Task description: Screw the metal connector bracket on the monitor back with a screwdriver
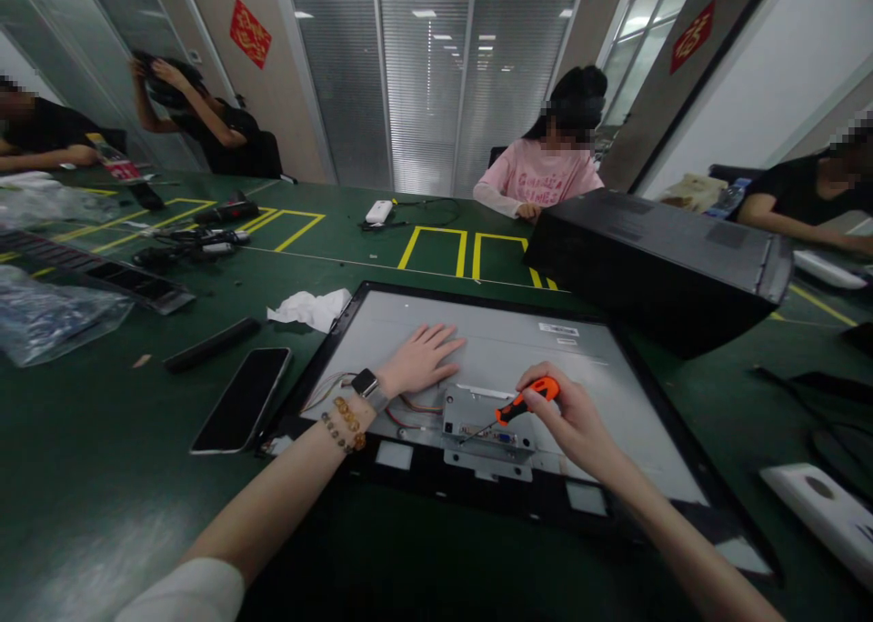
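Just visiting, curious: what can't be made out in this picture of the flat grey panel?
Head view.
- Tip of the orange-handled screwdriver in the right hand: too small to tell if it meets a screw on the grey metal plate.
- Print on the small white sticker: too small.
- The flat grey panel beneath the left hand: hidden by it.

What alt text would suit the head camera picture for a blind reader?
A person's right hand holds an orange-handled screwdriver, its tip on a small metal cover on the back of a monitor panel, while the left hand lies flat on the panel. The panel lies on a green table beside a dark phone; other people sit around the table.
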The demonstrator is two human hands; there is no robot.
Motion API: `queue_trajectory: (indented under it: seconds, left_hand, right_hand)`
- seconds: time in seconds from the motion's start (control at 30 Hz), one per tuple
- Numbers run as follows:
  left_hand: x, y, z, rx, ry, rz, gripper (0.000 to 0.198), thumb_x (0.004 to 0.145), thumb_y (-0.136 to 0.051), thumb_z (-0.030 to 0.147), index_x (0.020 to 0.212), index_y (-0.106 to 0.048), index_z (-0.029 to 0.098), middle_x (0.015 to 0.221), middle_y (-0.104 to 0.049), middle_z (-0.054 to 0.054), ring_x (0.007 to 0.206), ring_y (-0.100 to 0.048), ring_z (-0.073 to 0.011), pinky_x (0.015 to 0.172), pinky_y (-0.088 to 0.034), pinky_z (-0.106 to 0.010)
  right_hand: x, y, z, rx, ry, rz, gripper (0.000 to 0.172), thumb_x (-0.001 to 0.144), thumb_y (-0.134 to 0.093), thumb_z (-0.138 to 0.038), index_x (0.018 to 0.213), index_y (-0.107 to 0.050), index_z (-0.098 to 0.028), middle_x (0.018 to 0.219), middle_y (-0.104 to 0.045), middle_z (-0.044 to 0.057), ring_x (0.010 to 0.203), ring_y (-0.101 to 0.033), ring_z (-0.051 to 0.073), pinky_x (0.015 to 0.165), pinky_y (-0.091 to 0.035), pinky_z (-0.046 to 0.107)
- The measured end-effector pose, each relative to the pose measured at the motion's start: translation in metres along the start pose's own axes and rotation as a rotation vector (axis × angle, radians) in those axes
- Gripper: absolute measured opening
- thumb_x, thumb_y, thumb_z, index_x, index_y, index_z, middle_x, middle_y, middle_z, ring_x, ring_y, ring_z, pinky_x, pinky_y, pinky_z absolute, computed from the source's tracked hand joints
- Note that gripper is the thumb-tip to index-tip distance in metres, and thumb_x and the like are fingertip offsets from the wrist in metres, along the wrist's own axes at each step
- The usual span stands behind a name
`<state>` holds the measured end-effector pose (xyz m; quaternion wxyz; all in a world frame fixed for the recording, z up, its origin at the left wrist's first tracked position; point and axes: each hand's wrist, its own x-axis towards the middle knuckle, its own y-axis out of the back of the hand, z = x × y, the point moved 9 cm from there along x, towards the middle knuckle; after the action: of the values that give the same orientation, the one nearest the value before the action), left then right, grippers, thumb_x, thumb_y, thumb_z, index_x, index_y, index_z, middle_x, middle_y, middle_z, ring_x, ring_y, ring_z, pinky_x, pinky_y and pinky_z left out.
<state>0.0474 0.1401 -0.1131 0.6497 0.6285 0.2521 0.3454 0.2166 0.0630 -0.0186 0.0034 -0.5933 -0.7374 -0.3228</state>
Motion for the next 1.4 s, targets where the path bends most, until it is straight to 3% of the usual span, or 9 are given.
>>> queue_trajectory:
  seconds: [0.4, 0.63, 0.73, 0.97, 1.2, 1.4]
  left_hand:
    - [0.001, -0.002, -0.002, 0.007, -0.008, 0.017, 0.054, 0.102, -0.040, 0.052, 0.149, -0.036, 0.026, 0.158, -0.030, -0.008, 0.144, -0.028, -0.0279, 0.116, -0.021, -0.046]
    - [0.001, -0.004, -0.001, 0.033, -0.007, 0.018, 0.054, 0.102, -0.041, 0.051, 0.149, -0.035, 0.026, 0.158, -0.029, -0.008, 0.144, -0.027, -0.0274, 0.116, -0.021, -0.045]
    - [0.001, -0.004, -0.002, 0.038, -0.005, 0.026, 0.054, 0.102, -0.040, 0.052, 0.149, -0.036, 0.026, 0.158, -0.030, -0.007, 0.144, -0.027, -0.0271, 0.116, -0.022, -0.044]
    - [0.001, -0.003, -0.001, 0.040, 0.003, 0.006, 0.054, 0.101, -0.042, 0.051, 0.149, -0.036, 0.026, 0.158, -0.030, -0.008, 0.144, -0.027, -0.0276, 0.116, -0.021, -0.045]
    - [0.001, -0.001, 0.001, 0.041, 0.001, -0.004, 0.054, 0.101, -0.042, 0.049, 0.149, -0.036, 0.025, 0.158, -0.029, -0.009, 0.144, -0.028, -0.0286, 0.116, -0.022, -0.046]
    - [0.001, -0.002, 0.000, 0.035, 0.001, 0.009, 0.053, 0.102, -0.040, 0.051, 0.149, -0.036, 0.026, 0.158, -0.030, -0.008, 0.144, -0.028, -0.0274, 0.116, -0.021, -0.045]
  right_hand:
    - [-0.004, -0.008, -0.016, -0.110, 0.129, -0.128, 0.011, 0.095, -0.051, -0.030, 0.090, -0.056, -0.021, 0.076, -0.063, 0.001, 0.066, -0.059, 0.016, 0.061, -0.046, 0.028]
    - [-0.014, -0.018, -0.040, -0.006, 0.136, -0.324, 0.017, 0.102, -0.037, -0.029, 0.104, -0.053, -0.024, 0.102, -0.057, 0.006, 0.094, -0.057, 0.020, 0.084, -0.046, 0.035]
    - [-0.014, -0.018, -0.041, 0.081, 0.119, -0.298, 0.016, 0.102, -0.039, -0.026, 0.106, -0.054, -0.025, 0.109, -0.058, 0.007, 0.101, -0.057, 0.020, 0.088, -0.045, 0.034]
    - [-0.013, -0.019, -0.044, 0.179, 0.214, -0.236, 0.020, 0.097, -0.052, -0.020, 0.113, -0.061, -0.029, 0.091, -0.069, 0.001, 0.085, -0.063, 0.017, 0.078, -0.048, 0.030]
    - [-0.019, -0.019, -0.042, 0.151, 0.087, -0.335, 0.028, 0.101, -0.040, -0.033, 0.126, -0.054, -0.031, 0.108, -0.067, 0.003, 0.101, -0.062, 0.021, 0.090, -0.048, 0.038]
    - [-0.018, -0.019, -0.039, 0.127, 0.081, -0.347, 0.030, 0.101, -0.042, -0.028, 0.130, -0.051, -0.029, 0.121, -0.065, 0.007, 0.112, -0.062, 0.023, 0.097, -0.048, 0.041]
